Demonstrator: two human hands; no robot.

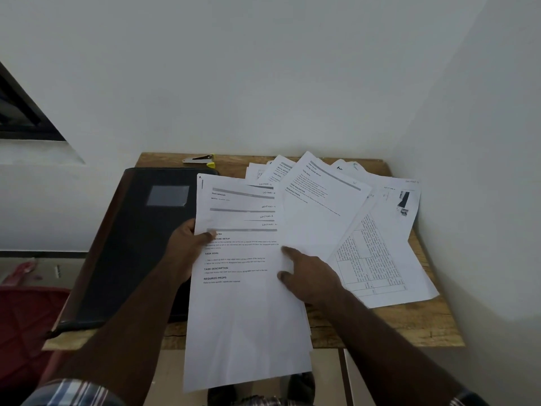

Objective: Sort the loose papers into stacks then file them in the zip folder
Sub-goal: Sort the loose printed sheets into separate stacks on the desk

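A fanned bunch of white printed sheets (243,288) hangs over the table's front edge. My left hand (187,247) pinches its left edge, thumb on top. My right hand (310,276) grips another printed sheet (319,212) at its lower left corner, lifted and tilted over the pile. Loose papers (386,253) lie spread across the right half of the table, some with tables of text, one with a photo. The black zip folder (137,241) lies shut on the left of the table, a clear label window on its cover.
The small wooden table (409,326) stands in a corner between white walls. A yellow and metal stapler (202,160) lies at the back edge. A red fabric item (26,317) sits on the floor to the left. A dark window frame (20,112) is at far left.
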